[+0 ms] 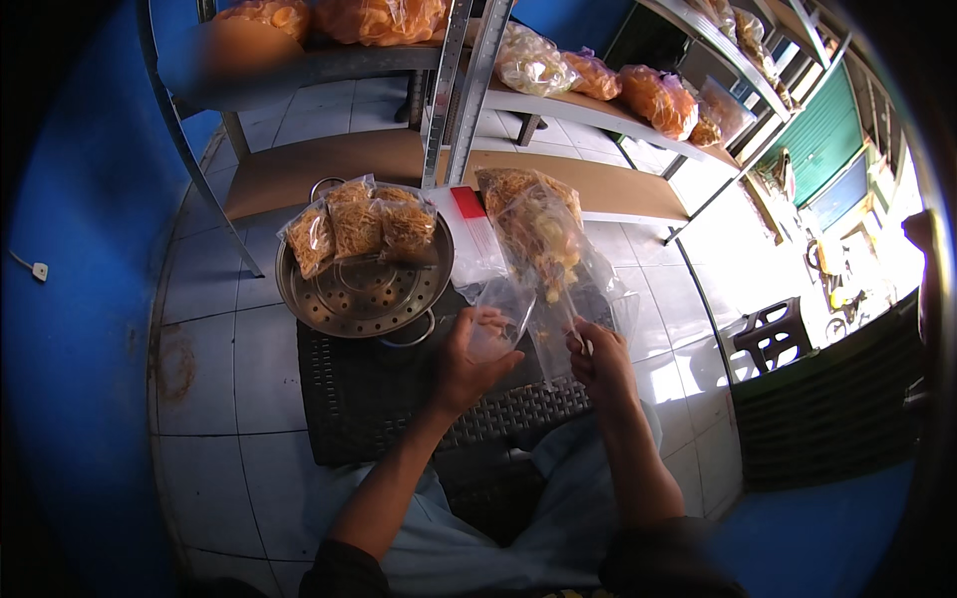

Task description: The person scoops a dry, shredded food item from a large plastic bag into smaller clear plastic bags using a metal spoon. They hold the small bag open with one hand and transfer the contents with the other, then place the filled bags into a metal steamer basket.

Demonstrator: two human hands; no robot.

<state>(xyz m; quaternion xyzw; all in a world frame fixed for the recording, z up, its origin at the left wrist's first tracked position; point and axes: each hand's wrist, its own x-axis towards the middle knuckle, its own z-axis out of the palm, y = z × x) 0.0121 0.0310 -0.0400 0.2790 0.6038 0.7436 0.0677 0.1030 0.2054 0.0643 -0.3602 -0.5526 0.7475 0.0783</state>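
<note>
My left hand [467, 366] holds a small clear plastic bag [502, 318], its fingers partly seen through the film. In my right hand [602, 355] is the pale handle of a utensil, probably a spoon [588, 347]; its far end is hard to make out. That hand is at the mouth of a large clear plastic bag [549, 224] of snack pieces. To the left, filled clear packets [357, 228] of thin golden snack sticks rest on a perforated metal steamer pan [374, 299]. A stack of clear bags with a red band [467, 202] lies between pan and large bag.
Everything stands on a dark woven-look plastic table [351, 404] before my knees. Metal shelving [576, 105] with bagged orange snacks [658, 101] rises behind it. A blue wall [82, 314] is on the left, a dark plastic stool [774, 336] on the right.
</note>
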